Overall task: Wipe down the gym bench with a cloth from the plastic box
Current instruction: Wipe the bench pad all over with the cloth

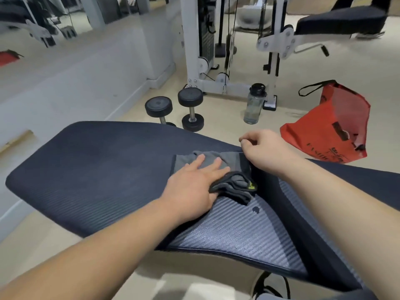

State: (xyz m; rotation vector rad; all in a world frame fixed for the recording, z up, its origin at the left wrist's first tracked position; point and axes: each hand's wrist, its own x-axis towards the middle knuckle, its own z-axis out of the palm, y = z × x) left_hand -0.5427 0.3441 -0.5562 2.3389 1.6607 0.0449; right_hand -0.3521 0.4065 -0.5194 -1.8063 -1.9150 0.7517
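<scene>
Most of the frame, from the left edge across to the lower right, is taken up by the dark padded bench (97, 169), smooth on its left part and ribbed toward the lower middle. Behind it, at the top centre, stands a white cable machine (194, 50). A red bag (324, 126) slumps on the floor at the right, two dumbbells (190, 109) stand on end just beyond the bench's far edge, and a clear water bottle (254, 105) is between them and the bag. The plastic box is nowhere in view. The grey cloth (230, 158) lies on the bench at the centre of the frame, partly spread flat and partly bunched into folds on its near side. It looks soft, light and limp, so it will likely crumple and slide unless pressed flat. A broad palm on top, or a pinch at a corner, seems the best hold. The left hand (194, 182) lies flat on it with fingers straight, pressing down. The right hand (266, 150) sits at the cloth's right edge with fingers curled, but I cannot tell whether they pinch the fabric. The bag carries black print, of which only "FASHI" can be read. A small yellow-green tag (251, 186) on the bunched folds is too small to read.
</scene>
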